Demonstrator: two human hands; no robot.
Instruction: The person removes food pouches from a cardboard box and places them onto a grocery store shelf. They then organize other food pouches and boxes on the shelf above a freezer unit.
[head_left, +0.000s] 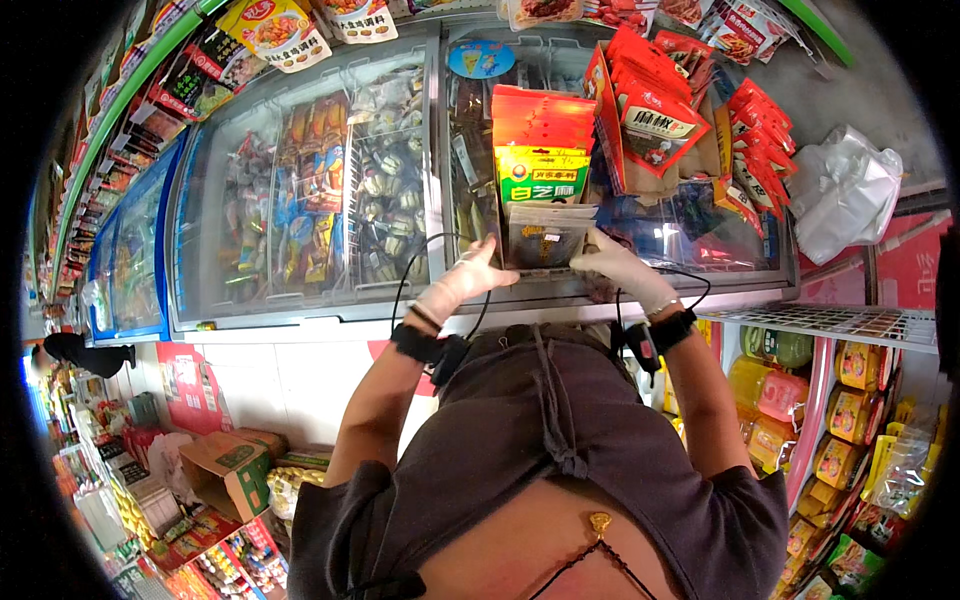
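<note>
In the head view a long box of packets rests on the glass lid of a chest freezer. At its near end is a stack of clear-fronted packets with dark contents (546, 238). Behind them stand yellow-green seasoning packets (544, 174) and red packets (544, 118). My left hand (471, 276), in a pale glove, lies at the box's left near corner, thumb and fingers apart. My right hand (624, 264), also gloved, touches the right side of the dark packets with its fingertips. Both wrists wear black straps with cables.
To the right are an opened carton with red pepper packets (660, 124), more red packets (757, 150) and a bundle of clear plastic bags (847, 191). A white wire rack (847, 326) is at the right. A cardboard box (225, 472) sits lower left; a person in black (86, 354) is far left.
</note>
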